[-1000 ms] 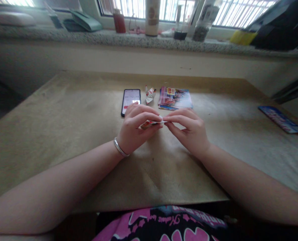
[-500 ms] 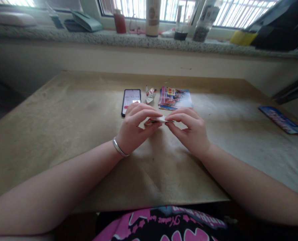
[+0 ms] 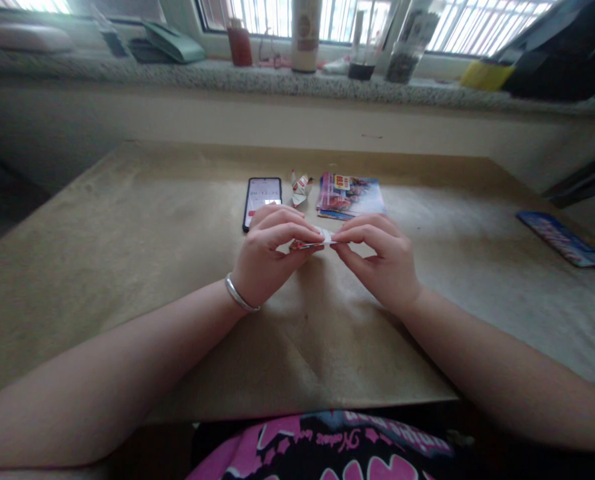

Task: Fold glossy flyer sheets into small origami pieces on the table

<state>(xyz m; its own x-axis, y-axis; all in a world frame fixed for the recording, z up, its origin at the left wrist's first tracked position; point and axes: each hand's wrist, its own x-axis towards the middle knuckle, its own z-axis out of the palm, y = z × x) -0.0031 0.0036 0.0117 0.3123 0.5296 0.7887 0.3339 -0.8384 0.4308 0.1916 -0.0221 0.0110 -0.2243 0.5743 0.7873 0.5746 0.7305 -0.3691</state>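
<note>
A small folded piece of printed paper (image 3: pixel 313 241) is pinched between both my hands, just above the brown table (image 3: pixel 127 253). My left hand (image 3: pixel 270 253), with a silver bracelet on its wrist, grips the paper's left part with curled fingers. My right hand (image 3: pixel 380 257) pinches its white right tip between thumb and forefinger. Most of the paper is hidden by my fingers.
Behind my hands lie a black phone (image 3: pixel 261 197) with a lit screen, a small folded paper figure (image 3: pixel 300 189) and a stack of colourful printed sheets (image 3: pixel 348 195). A blue printed strip (image 3: pixel 562 238) lies at the far right. Bottles and jars stand on the stone windowsill (image 3: pixel 297 79).
Both hands have drawn slightly closer together over the paper and shifted their pinch; the paper sits a little flatter. Nothing else has moved.
</note>
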